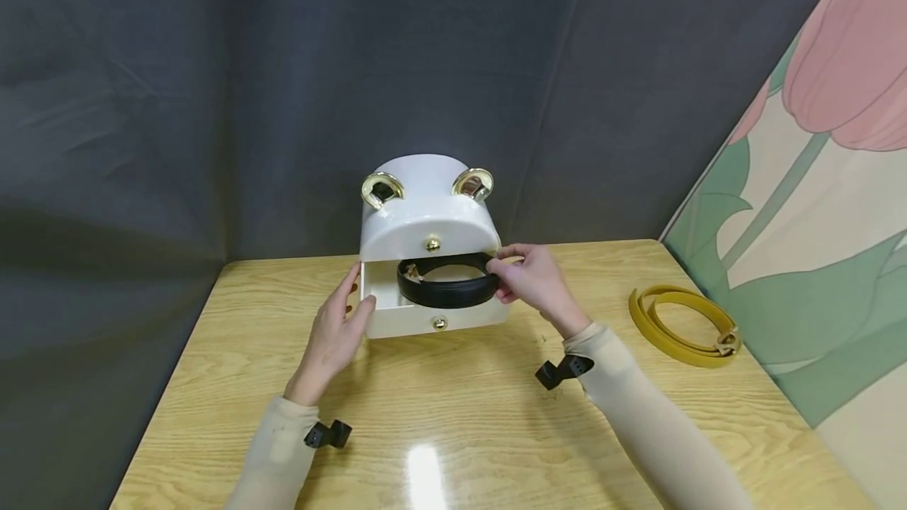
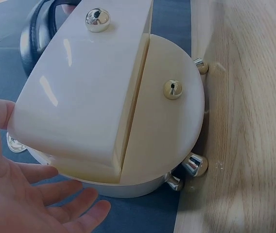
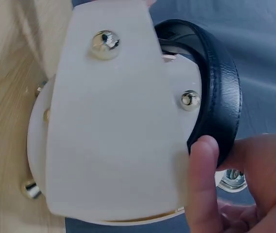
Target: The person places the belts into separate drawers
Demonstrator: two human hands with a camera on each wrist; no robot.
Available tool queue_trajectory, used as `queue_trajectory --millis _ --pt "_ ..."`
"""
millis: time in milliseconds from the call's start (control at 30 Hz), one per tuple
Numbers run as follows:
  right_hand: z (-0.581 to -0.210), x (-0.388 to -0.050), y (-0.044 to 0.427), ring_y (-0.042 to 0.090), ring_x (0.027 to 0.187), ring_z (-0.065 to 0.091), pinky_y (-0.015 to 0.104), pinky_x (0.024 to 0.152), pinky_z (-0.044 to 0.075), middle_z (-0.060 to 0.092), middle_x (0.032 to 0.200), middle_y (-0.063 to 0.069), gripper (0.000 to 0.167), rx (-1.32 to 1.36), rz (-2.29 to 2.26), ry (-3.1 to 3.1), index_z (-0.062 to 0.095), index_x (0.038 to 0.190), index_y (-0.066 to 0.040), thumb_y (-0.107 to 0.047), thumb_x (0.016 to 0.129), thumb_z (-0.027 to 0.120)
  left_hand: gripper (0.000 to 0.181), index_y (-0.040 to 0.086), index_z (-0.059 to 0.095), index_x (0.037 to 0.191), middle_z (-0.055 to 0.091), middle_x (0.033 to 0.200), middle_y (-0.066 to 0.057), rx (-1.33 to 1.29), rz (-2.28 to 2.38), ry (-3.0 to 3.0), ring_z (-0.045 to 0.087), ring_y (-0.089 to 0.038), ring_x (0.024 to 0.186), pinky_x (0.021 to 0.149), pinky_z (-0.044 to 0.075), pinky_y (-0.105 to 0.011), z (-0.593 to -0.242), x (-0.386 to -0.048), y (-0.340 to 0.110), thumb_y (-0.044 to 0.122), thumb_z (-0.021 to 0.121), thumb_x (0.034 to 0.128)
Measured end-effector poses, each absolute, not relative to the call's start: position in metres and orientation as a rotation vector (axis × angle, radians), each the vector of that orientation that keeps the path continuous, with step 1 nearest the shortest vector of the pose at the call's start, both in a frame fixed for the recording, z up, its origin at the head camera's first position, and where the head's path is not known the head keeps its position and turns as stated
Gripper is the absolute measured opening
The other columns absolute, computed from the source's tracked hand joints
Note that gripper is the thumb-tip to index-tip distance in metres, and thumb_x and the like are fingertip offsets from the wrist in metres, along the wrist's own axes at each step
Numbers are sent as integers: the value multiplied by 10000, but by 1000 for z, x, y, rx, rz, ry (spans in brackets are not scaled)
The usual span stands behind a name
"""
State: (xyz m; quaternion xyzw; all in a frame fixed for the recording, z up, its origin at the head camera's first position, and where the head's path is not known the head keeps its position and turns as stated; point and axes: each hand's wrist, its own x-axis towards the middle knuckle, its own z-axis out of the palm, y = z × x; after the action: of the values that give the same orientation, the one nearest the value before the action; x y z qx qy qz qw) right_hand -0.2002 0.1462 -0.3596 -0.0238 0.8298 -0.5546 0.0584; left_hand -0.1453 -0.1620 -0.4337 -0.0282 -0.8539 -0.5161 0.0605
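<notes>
Currently, the black belt [image 1: 453, 295], coiled into a ring, sits at the mouth of the pulled-out white drawer [image 1: 397, 326], its upper edge showing above the drawer walls. Right hand [image 1: 534, 280] pinches the ring at its right side, thumb over the band's edge, fingers behind. Gold-toned buckle [image 1: 412, 273] lies at the ring's left, inside the coil. Whether the ring touches the drawer floor is hard to judge; the drawer front hides its lower edge.

Left hand [image 1: 337, 333] at the drawer's left side: thumb at the edge near the front, other fingers loosely extended and spread alongside, not wrapped round anything.

White box [image 1: 425, 195], rounded top, stands behind and around the drawer. Two gold-rimmed ornaments [image 1: 472, 182] on top; gold knob [image 1: 440, 323] on the drawer front, another on the section above. Left wrist view adds a third knob [image 2: 172, 90] below the drawer and shiny metal feet [image 2: 195, 164].

Yellow belt [image 1: 690, 352], also coiled, lies well apart on the wood-grain table [image 1: 248, 329], to the right. Dark curtain [image 1: 425, 61] behind; tulip-patterned panel [image 1: 772, 227] along the right.
</notes>
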Motion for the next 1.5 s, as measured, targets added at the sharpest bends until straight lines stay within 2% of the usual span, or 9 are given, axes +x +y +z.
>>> queue_trajectory --millis 133,333,600,800,867,933,1067,1200,1500 --pt "-360 -201 146 100 515 639 280 550 616 646 599 20 295 -173 -1567 2586 722 1247 11 -129 1006 623 690 155 242 1711 384 1696 -200 -79 -1561 -2584 416 -413 1525 1209 420 -596 -435 -145 -163 286 508 1088" --pt "-356 -200 150 122 551 657 381 607 654 662 650 50 300 -304 -1381 2642 750 1204 36 -173 1046 603 692 174 245 1712 375 1704 -189 -85 -1574 -2587 408 -412 1530 1215 411 -591 -435 -145 -162 294 515 1086" --pt "-358 -198 153 202 485 626 345 511 565 642 600 21 274 -377 -1223 2805 790 1054 -56 -217 997 575 702 182 247 1711 374 1704 -183 -115 -1575 -2599 404 -396 1533 1220 400 -604 -435 -145 -159 333 519 1082" --pt "-353 -196 157 210 600 648 397 580 613 672 705 58 325 -459 -1225 2731 781 1062 -86 -239 1017 497 700 177 240 1713 369 1707 -186 -116 -1565 -2603 410 -393 1530 1217 410 -595 -435 -146 -159 328 515 1087" --pt "-352 -196 159 217 647 667 399 604 622 697 752 63 293 -509 -1216 2696 778 1106 -88 -254 1017 554 699 179 237 1714 370 1706 -189 -112 -1564 -2603 411 -392 1530 1217 408 -600 -435 -145 -160 330 510 1089" --pt "-352 -196 161 226 649 673 371 599 611 706 761 51 238 -551 -1199 2689 779 1119 -112 -281 987 677 697 186 238 1714 374 1704 -186 -106 -1563 -2600 413 -393 1529 1216 408 -602 -435 -145 -160 333 506 1088" --pt "-357 -197 161 177 626 641 278 565 519 708 743 5 284 -627 -1179 2740 793 1094 -113 -313 904 856 692 189 243 1713 385 1700 -180 -96 -1559 -2595 416 -390 1528 1212 412 -604 -436 -145 -162 326 503 1087" --pt "-362 -197 156 108 620 604 248 584 471 711 734 -22 280 -694 -1156 2814 798 1065 -74 -276 890 881 690 193 239 1714 383 1702 -176 -95 -1557 -2595 410 -388 1531 1212 411 -604 -436 -145 -163 326 495 1088" --pt "-367 -196 146 131 619 580 260 599 467 681 721 -56 255 -749 -1102 2910 793 1044 -101 -296 902 874 691 188 251 1711 387 1700 -166 -99 -1564 -2585 415 -405 1526 1208 412 -606 -435 -145 -164 328 504 1083"
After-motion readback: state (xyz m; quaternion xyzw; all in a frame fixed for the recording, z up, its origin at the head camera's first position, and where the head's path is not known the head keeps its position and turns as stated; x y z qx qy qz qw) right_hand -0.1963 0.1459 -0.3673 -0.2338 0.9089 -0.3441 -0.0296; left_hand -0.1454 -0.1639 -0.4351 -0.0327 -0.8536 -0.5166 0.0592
